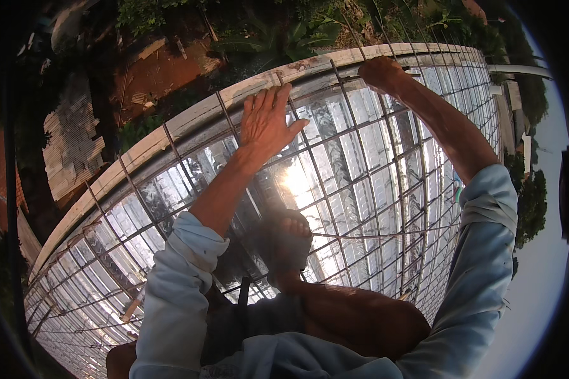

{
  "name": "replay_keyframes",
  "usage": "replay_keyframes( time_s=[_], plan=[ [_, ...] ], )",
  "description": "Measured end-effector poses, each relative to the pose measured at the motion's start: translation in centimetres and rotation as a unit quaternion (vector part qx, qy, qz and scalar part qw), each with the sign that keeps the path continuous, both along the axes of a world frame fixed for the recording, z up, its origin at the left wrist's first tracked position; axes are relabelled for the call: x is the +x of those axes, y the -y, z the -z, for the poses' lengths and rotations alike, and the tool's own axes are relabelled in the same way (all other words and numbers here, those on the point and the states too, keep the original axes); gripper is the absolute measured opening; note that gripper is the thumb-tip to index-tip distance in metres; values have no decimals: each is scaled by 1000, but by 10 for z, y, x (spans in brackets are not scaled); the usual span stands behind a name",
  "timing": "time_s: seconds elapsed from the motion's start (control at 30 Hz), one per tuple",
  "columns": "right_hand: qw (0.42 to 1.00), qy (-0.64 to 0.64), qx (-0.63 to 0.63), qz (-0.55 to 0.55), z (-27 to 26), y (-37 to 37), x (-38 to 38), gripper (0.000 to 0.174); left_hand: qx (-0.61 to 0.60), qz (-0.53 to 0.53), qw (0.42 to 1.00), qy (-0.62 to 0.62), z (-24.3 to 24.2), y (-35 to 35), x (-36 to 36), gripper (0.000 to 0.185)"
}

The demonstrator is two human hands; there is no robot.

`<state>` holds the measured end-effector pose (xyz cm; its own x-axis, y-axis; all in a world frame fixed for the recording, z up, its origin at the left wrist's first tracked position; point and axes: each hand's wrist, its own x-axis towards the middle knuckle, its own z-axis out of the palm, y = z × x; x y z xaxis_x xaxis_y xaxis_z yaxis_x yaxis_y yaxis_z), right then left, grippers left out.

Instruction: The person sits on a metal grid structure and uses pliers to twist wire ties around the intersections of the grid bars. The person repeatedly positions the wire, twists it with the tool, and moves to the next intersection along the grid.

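Observation:
My left hand (pixel 268 116) lies palm down at the edge of a steel rebar mesh (pixel 320 193), its fingers spread towards the pale raised rim (pixel 189 113). Nothing is gripped in it. Farther right along the same edge, my right hand (pixel 381 75) is closed around a dark metal tool (pixel 351 77). The tool's short ends stick out on both sides of the fist; its exact kind is hidden. Under the mesh lies shiny corrugated metal decking (pixel 355 166). Several bar ends, among them a rebar end (pixel 335 71), reach over or up to the rim.
My foot (pixel 289 237) rests on the mesh, toes showing, beside a thin rod or wire (pixel 384 236). A wooden piece (pixel 132 310) lies at lower left. Beyond the rim the ground drops well below, with a corrugated roof (pixel 73 147), reddish soil (pixel 156 78) and plants (pixel 284 38).

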<state>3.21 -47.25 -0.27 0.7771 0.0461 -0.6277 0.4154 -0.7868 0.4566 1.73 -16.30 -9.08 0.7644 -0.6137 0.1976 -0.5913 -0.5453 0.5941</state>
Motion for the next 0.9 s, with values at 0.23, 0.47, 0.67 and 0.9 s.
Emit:
replay_keyframes(
  time_s=[0.23,0.47,0.67,0.9],
  plan=[
    [999,42,14,13,4,9,10,17,188,86,978,6,31,83,21,44],
    [997,61,-39,18,0,21,-20,29,59,30,996,-59,39,84,9,22],
    [985,98,-123,-70,-14,4,-31,46,71,32,994,-77,41,85,20,18],
    [982,120,-119,-90,-9,-1,-42,59,-213,7,934,-288,-19,102,7,27]
  ],
)
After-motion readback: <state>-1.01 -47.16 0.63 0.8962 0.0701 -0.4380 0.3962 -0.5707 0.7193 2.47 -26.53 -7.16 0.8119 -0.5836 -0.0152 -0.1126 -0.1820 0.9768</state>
